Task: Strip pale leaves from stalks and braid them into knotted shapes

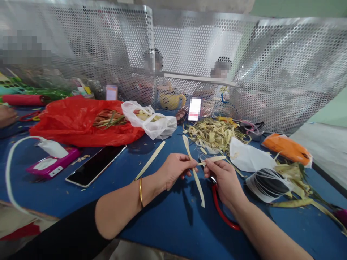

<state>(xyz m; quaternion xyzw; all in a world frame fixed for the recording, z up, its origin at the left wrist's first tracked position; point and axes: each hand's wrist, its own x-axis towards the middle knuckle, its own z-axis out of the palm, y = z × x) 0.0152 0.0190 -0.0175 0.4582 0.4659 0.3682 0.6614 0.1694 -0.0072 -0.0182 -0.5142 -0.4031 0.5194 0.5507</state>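
My left hand (179, 167) pinches a long pale leaf strip (198, 184) that runs from upper left to lower right past its fingertips. Close beside it on the right, my right hand (221, 173) pinches a shorter pale strip (219, 158), whose end crosses the long one at my left fingertips. Red-handled scissors (221, 213) are under or beside my right hand, with the blades partly hidden. Another pale strip (150, 160) lies on the blue table (159, 213) left of my hands. Behind my right hand is a heap of dried strips (217, 134).
On the left are a red plastic bag (67, 119), a white bag (159, 126), a black phone (96, 166) and a purple power strip (54, 166). A thread spool (267, 185) and an orange packet (287, 148) lie right. A perforated metal screen (189, 47) stands behind; people sit beyond.
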